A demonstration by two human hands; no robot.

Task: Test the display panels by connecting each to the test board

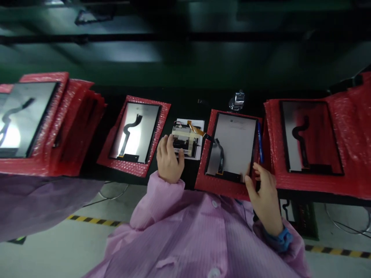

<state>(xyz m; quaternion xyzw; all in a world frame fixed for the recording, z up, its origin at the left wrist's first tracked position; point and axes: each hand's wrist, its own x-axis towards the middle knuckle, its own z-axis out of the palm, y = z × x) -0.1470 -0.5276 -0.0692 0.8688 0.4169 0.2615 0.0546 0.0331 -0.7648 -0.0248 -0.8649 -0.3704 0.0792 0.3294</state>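
Observation:
My left hand [169, 159] rests at the lower left edge of a small circuit board assembly [185, 139] on a white base, its fingers stretched out. An orange and black ribbon cable [198, 131] runs from that board to a display panel [237, 143], which lies back side up on a red bubble-wrap sheet [204, 170]. My right hand [263, 189] is at the panel's lower right corner, thumb and fingers apart. Whether its fingertips touch the panel I cannot tell. A black flex cable [220, 154] lies curved across the panel's left part.
Another display panel [136, 133] lies on red bubble wrap to the left. Stacks of red wrap [78, 131] with panels stand further left and at right [353, 135]. A blue pen [260, 143] and a silver tally counter [238, 100] are near the middle panel. A co-worker's sleeve [43, 204] shows at left.

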